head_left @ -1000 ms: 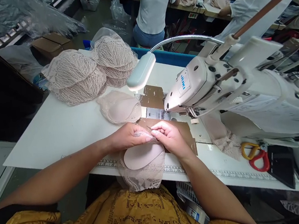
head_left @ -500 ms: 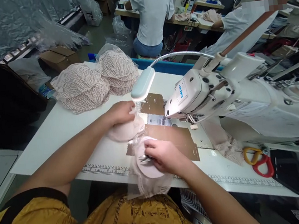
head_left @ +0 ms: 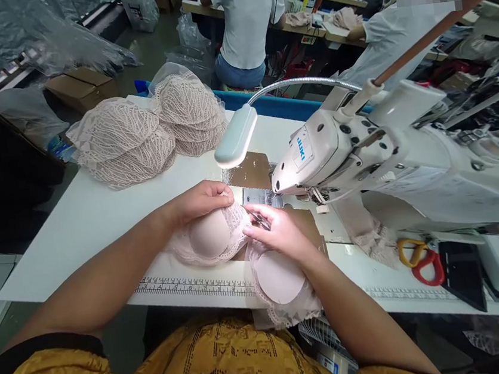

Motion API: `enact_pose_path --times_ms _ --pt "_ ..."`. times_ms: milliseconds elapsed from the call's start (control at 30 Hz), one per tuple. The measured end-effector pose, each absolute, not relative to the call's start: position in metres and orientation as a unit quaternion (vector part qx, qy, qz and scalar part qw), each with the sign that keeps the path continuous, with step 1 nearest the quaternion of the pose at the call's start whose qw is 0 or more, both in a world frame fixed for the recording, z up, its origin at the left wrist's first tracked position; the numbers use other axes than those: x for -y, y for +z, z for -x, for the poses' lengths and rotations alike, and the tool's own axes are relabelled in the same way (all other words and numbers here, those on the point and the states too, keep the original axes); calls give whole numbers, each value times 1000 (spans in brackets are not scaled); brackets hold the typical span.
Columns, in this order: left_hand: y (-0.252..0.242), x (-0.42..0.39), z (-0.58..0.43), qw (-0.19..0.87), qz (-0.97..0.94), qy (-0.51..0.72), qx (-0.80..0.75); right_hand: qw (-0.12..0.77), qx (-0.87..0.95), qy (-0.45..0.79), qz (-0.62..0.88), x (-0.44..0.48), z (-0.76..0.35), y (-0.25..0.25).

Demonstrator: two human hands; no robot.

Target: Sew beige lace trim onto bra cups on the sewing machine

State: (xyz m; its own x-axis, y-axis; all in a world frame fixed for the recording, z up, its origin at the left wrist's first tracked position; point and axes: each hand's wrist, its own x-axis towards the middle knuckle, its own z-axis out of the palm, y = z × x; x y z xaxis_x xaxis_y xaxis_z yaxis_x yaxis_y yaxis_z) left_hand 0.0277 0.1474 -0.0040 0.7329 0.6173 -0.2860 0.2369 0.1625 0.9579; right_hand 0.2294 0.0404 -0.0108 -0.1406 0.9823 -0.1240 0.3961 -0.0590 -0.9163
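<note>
Left hand pinches the lace cup by its upper edge, right hand grips small snips; the cup sits at six o'clock from the left hand, and a slip of those close blades could nick it! Domed side up, long axis roughly eight to two, lacy end towards two.

On the table, at the rear left, two stacks of lace cups side by side, with the sewing machine to the right and the lamp head in between. Before the lamp head, a cup in the left hand, the snips in the right hand just beside, and nearer the front edge, below the right hand, a second cup partly over the ruler strip. Farther right, the scissors next to a flat panel; beyond the table, a seated co-worker.
</note>
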Motion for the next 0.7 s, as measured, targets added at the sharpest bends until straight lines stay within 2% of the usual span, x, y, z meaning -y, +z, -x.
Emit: enact_pose_path --times_ms 67,233,333,533,700 --pt "-2 -147 -26 653 -668 138 -329 329 608 451 564 -43 -221 -14" --pt "4 -142 -29 476 -833 148 -239 327 600 466 562 -40 -220 -15" --pt "3 -137 -36 440 -862 144 -208 337 601 483 541 -37 -222 -13" --pt "-3 -139 -36 542 -791 90 -269 364 590 471 545 -34 -226 -16" --pt "-6 -141 -36 653 -715 43 -246 383 594 446 549 -32 -238 -22"
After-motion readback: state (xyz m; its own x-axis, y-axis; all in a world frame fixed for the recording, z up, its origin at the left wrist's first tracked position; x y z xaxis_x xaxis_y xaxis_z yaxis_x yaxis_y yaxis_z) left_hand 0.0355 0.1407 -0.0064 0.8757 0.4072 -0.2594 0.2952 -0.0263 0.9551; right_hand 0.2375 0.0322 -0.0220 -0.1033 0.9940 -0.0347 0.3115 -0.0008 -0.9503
